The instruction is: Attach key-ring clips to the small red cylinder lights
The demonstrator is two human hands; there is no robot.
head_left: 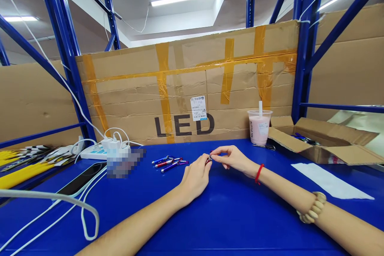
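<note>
My left hand (195,176) and my right hand (231,157) meet over the blue table (210,216), both pinched on one small red pen-shaped item (209,159) with a metal end. The left fingers curl round its near end, the right thumb and fingers grip the far end. A red cord circles my right wrist, and a beaded bracelet sits further up that arm. Just left of my hands, three similar small pens (169,162), blue, red and purple, lie on the table.
A pink drink cup with a straw (259,126) stands at the back right beside an open cardboard box (318,140). A white sheet (330,182) lies right. A power strip with chargers (105,150), white cables, a phone (82,178) and yellow packets (21,164) occupy the left. A taped cardboard wall marked LED (186,88) stands behind.
</note>
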